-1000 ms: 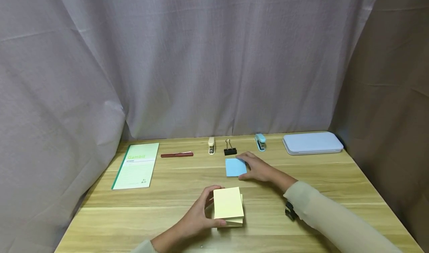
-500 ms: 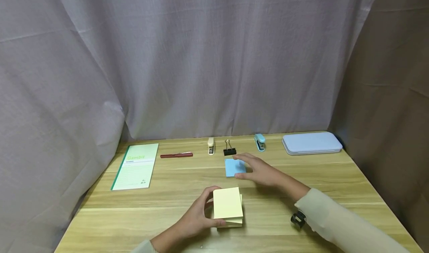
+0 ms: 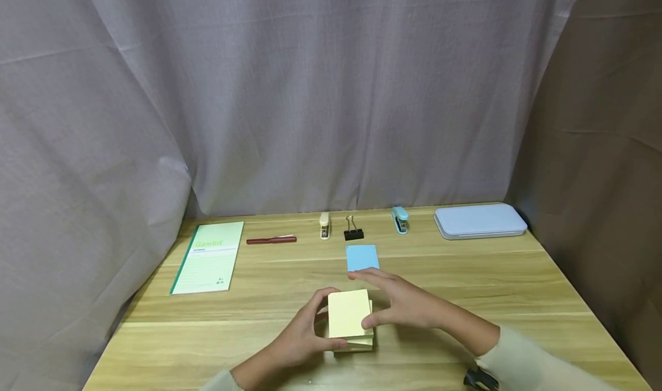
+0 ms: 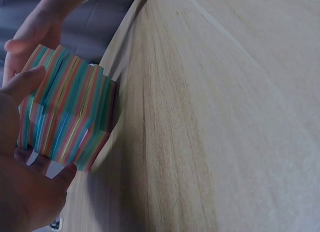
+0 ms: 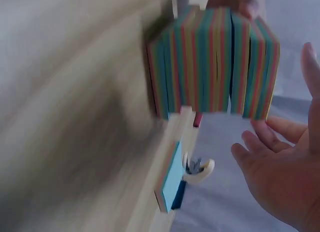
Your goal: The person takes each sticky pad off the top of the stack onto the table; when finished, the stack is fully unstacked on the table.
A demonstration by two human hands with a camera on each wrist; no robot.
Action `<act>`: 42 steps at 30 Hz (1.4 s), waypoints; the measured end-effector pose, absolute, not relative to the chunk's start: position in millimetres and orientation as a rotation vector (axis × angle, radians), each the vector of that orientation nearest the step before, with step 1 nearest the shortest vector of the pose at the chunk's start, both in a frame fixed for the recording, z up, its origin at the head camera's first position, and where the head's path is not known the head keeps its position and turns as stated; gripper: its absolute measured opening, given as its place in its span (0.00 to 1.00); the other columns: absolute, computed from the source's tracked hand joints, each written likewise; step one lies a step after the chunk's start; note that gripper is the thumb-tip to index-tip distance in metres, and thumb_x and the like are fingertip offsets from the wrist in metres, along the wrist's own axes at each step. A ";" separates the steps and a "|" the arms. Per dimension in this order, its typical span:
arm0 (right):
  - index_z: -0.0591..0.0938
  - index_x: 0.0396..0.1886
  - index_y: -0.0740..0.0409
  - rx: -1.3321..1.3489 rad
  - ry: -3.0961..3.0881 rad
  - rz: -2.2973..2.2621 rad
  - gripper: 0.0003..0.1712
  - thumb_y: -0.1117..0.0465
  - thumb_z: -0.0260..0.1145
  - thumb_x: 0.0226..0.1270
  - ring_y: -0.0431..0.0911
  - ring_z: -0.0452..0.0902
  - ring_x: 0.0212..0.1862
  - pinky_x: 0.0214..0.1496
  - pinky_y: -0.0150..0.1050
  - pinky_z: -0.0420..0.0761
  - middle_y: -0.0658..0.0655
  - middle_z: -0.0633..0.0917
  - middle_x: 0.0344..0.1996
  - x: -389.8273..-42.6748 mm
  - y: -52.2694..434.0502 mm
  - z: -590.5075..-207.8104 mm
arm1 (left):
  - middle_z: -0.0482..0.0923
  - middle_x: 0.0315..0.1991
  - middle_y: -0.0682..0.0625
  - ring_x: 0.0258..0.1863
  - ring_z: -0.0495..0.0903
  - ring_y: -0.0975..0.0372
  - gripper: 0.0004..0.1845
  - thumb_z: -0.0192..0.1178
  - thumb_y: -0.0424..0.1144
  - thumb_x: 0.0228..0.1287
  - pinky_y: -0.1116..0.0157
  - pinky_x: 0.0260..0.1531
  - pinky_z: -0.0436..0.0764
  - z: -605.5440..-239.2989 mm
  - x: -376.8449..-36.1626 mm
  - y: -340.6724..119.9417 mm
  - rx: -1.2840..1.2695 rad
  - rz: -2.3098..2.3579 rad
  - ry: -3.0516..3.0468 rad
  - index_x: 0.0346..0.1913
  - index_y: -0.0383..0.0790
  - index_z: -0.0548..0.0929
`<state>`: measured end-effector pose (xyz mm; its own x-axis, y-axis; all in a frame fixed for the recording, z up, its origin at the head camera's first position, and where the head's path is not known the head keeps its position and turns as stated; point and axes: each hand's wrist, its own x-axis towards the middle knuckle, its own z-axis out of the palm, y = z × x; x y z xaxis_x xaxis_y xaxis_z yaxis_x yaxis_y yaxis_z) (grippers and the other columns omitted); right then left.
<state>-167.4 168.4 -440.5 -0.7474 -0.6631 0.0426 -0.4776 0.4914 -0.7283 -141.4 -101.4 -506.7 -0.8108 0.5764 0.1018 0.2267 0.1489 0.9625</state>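
We see the sticky-note block [image 3: 350,320] near the front-centre of the bench [image 3: 517,287], yellow top face up, roughly square, no clear long axis. Left hand [image 3: 302,336] fingers curl round its left side; right hand [image 3: 400,305] fingers loosely spread at its right edge. Blue note [image 3: 362,257] just behind; binder clip [image 3: 354,230] and staplers further back.

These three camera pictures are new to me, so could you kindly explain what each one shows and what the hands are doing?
No machine here: a person works with bare hands. The wide picture comes from a head camera looking down at a wooden table. The other two come from cameras on each wrist, hence the tilted close-ups. The left hand grips a block of sticky notes, yellow on top with striped sides. The right hand is at the block's right edge, fingers relaxed. Behind lie a blue note, a binder clip, two small staplers, a red pen, a green notebook and a pale case.
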 end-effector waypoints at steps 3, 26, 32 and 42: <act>0.66 0.80 0.51 -0.973 2.487 -1.103 0.55 0.38 0.78 0.56 0.55 0.64 0.75 0.71 0.65 0.70 0.55 0.69 0.75 -159.0 165.8 -444.9 | 0.70 0.68 0.54 0.73 0.67 0.54 0.44 0.79 0.39 0.57 0.46 0.73 0.66 -507.3 -141.9 -101.8 0.778 1.705 2.142 0.73 0.52 0.64; 0.68 0.78 0.49 -1.027 2.536 -1.072 0.49 0.43 0.78 0.61 0.50 0.71 0.70 0.68 0.57 0.76 0.48 0.73 0.71 -150.9 163.9 -451.8 | 0.68 0.71 0.54 0.75 0.65 0.51 0.48 0.78 0.40 0.58 0.45 0.74 0.65 -506.7 -139.4 -101.9 0.760 1.703 2.138 0.76 0.46 0.60; 0.67 0.78 0.42 -1.007 2.464 -1.141 0.49 0.45 0.79 0.60 0.51 0.68 0.72 0.68 0.55 0.77 0.49 0.72 0.72 -161.6 181.8 -443.1 | 0.64 0.74 0.51 0.76 0.63 0.49 0.48 0.78 0.40 0.58 0.46 0.74 0.64 -507.1 -139.8 -101.6 0.725 1.701 2.140 0.77 0.50 0.59; 0.65 0.78 0.60 -0.825 2.450 -1.334 0.51 0.52 0.80 0.61 0.63 0.64 0.74 0.73 0.58 0.68 0.65 0.68 0.73 -201.5 232.5 -448.6 | 0.66 0.72 0.50 0.75 0.63 0.47 0.48 0.78 0.40 0.59 0.45 0.74 0.64 -508.2 -139.2 -102.0 0.716 1.693 2.142 0.77 0.53 0.60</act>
